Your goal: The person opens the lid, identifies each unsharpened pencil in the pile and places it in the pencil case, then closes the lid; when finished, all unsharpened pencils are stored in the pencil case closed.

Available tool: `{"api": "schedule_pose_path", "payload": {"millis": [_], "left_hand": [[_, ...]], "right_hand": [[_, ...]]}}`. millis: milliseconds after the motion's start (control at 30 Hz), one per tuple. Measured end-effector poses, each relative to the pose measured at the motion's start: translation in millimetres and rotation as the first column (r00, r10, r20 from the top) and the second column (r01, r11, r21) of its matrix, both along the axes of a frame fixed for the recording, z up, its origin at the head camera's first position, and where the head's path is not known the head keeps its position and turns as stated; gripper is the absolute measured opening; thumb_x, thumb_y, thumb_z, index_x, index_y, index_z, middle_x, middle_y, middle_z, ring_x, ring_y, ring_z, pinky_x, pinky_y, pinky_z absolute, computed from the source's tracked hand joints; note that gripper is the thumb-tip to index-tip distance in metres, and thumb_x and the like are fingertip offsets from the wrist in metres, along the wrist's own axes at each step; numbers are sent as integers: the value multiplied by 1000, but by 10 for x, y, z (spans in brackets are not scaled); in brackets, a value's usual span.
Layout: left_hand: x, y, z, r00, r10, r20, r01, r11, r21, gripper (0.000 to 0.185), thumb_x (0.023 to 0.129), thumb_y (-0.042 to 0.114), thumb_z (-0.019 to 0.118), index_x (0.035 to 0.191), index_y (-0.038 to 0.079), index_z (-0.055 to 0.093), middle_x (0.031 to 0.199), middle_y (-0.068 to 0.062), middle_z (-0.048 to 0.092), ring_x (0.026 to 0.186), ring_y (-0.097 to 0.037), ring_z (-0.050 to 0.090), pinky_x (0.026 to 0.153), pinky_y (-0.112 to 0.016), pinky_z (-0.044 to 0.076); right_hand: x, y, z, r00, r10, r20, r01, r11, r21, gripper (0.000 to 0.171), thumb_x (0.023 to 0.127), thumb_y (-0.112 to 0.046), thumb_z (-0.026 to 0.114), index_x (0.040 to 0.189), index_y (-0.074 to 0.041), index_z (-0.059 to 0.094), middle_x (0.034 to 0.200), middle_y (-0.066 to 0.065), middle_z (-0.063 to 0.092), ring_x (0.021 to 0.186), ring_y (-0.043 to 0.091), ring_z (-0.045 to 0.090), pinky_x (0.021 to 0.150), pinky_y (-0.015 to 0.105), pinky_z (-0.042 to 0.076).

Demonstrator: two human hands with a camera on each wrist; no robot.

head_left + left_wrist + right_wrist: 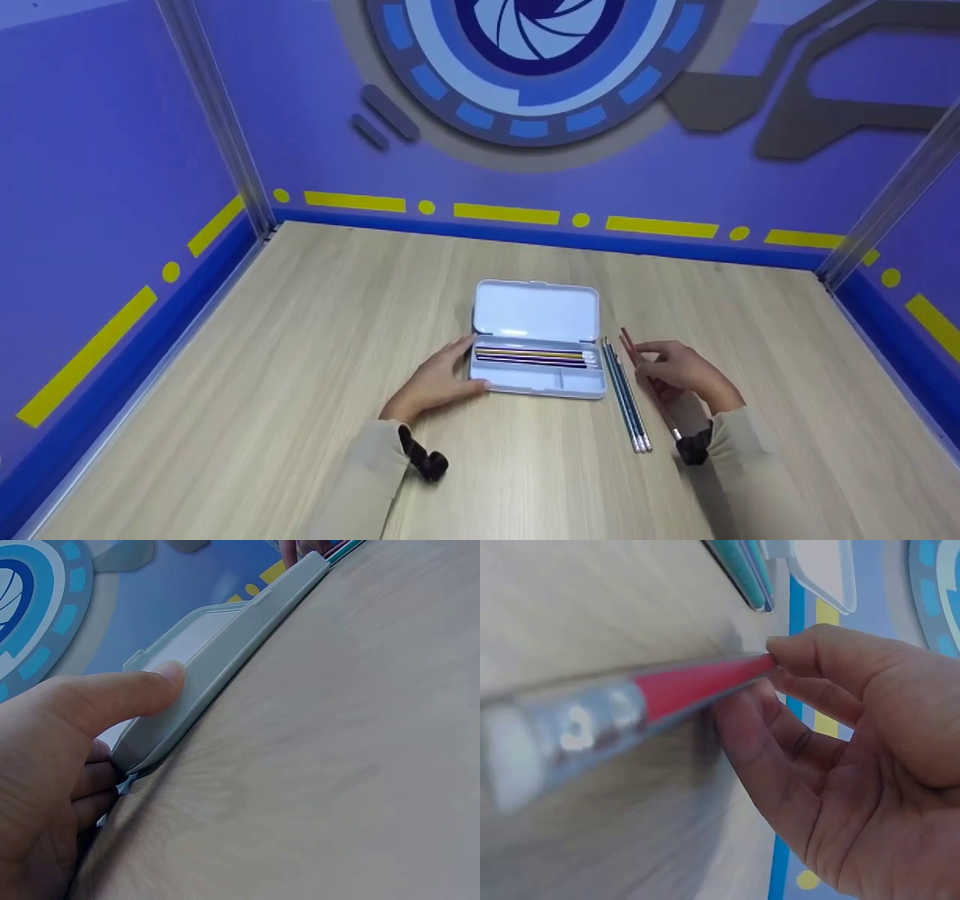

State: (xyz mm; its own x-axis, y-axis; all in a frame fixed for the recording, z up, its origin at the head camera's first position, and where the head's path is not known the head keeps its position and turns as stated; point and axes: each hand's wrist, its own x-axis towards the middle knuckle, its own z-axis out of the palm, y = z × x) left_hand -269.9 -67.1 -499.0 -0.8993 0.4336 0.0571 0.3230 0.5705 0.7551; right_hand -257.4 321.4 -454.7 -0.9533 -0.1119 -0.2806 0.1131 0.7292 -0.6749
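Observation:
A white pencil case stands with its lid raised, several yellow and dark purple pencils lying in its rear compartment. My left hand grips its left end; in the left wrist view the thumb lies against the front wall and the other fingers reach round the end. My right hand pinches a red pencil, its white eraser end toward the wrist. A second red tip shows beside it in the head view. Left of that hand, several teal pencils lie on the table along the case's right side.
The case's front compartment has a small divider near its right end. Wood-patterned table spreads around the case. Blue-purple printed panels and metal posts stand along the back and sides.

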Motion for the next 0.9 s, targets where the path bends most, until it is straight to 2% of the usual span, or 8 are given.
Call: {"api": "schedule_pose_path", "payload": {"millis": [267, 400, 667, 900], "left_hand": [[-8, 6, -8, 1000, 0, -4, 0, 1000, -9, 91, 71, 53, 68, 143, 15, 27, 147, -8, 28, 134, -26, 24, 108, -43, 23], [-4, 3, -7, 1000, 5, -8, -5, 1000, -7, 90, 72, 50, 69, 143, 15, 27, 146, -9, 29, 134, -26, 25, 108, -43, 23], [0, 2, 0, 1000, 2, -6, -2, 1000, -6, 89, 72, 49, 68, 143, 15, 27, 146, -10, 29, 134, -27, 25, 108, -43, 22], [1, 10, 3, 1000, -1, -12, 1, 1000, -3, 88, 72, 49, 68, 143, 15, 28, 146, -12, 28, 134, -28, 25, 108, -45, 22]], "right_hand": [[-12, 27, 32, 998, -49, 43, 55, 991, -126, 56, 88, -23, 57, 137, -3, 37, 85, 12, 60, 65, 18, 59, 59, 33, 54], [-15, 31, 68, 998, -41, 42, 47, 985, -163, 60, 87, -25, 60, 138, -6, 36, 93, 15, 60, 70, 20, 60, 64, 35, 55], [-38, 27, 144, 999, -22, 49, 31, 980, -194, 69, 82, -11, 63, 141, -6, 29, 100, 17, 57, 75, 21, 61, 70, 37, 55], [-56, -52, 247, 1000, -27, -8, 26, 984, -174, 60, 81, -12, 65, 135, -6, 40, 102, 16, 57, 82, 23, 59, 77, 40, 53]]}}
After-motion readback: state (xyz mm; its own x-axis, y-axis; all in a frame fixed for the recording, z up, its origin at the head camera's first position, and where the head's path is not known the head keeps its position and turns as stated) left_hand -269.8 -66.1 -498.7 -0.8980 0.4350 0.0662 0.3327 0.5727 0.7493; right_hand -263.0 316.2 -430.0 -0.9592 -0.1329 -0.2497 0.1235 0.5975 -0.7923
